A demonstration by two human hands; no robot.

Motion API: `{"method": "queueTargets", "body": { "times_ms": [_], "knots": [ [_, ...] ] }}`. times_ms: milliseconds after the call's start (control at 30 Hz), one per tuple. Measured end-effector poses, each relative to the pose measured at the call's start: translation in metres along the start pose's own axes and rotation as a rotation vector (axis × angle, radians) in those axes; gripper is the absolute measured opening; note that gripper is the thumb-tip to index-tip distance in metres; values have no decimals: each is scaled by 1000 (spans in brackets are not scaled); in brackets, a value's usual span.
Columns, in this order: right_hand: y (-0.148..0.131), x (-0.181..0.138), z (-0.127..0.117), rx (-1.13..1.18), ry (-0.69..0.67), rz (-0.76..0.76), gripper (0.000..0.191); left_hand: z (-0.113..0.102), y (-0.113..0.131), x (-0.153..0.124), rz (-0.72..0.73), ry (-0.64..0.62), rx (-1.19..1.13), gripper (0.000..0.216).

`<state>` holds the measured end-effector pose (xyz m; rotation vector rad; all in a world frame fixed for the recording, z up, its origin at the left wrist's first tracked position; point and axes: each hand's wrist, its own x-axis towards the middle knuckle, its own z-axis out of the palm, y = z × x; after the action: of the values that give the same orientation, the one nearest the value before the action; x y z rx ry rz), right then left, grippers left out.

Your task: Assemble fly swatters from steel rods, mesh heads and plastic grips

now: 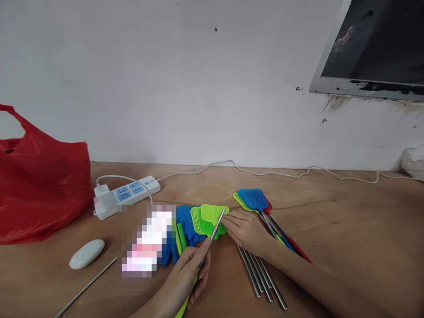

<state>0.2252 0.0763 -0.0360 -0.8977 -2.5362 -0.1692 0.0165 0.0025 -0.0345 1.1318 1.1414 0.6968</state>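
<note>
My left hand [195, 267] is closed around a thin metal rod [217, 225] with a yellow-green handle [182, 309]. The rod slants up to the right, its tip in front of a yellow-green fly swatter head [212, 213]. My right hand [248, 232] lies palm down with fingers stretched out, fingertips at that head's right edge; its thumb is hidden. Under and beside it are a green head [207, 227] and blue heads [186, 223]. Loose green and blue handles [182, 236] lie left of them. Several bare metal rods [253, 269] lie below my right forearm.
Fly swatters with rods and blue heads [253, 199] lie right of my right hand. Left are a pixelated bright screen [149, 243], a power strip [132, 192], a white oval object [86, 254] and a red plastic bag [43, 185]. A white cable [265, 174] runs along the wall.
</note>
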Motion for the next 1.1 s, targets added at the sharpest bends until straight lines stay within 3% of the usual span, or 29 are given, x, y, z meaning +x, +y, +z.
{"method": "queueTargets", "body": {
  "times_ms": [133,300,567,667,733,833,900,1100],
  "knots": [
    [1,-2,-16,-44,245,74,30,2,3,-2,-11,-22,34,66],
    [5,-14,-26,139,472,299,19,4,7,-6,-14,-45,57,67],
    [7,-32,-20,908,700,679,24,5,10,-7,-80,-77,76,73],
    [7,-31,-18,1064,769,811,23,5,11,-7,-102,-86,90,75],
    [8,-31,-17,1151,787,855,22,4,10,-7,-107,-99,102,74],
    [7,-31,-16,1291,827,933,51,4,9,-6,-87,-116,106,74],
    [7,-31,-17,1384,840,991,58,3,8,-6,-84,-118,103,74],
    [3,-30,-23,1707,622,1009,27,2,5,-4,-94,-142,129,72]
  ]
}}
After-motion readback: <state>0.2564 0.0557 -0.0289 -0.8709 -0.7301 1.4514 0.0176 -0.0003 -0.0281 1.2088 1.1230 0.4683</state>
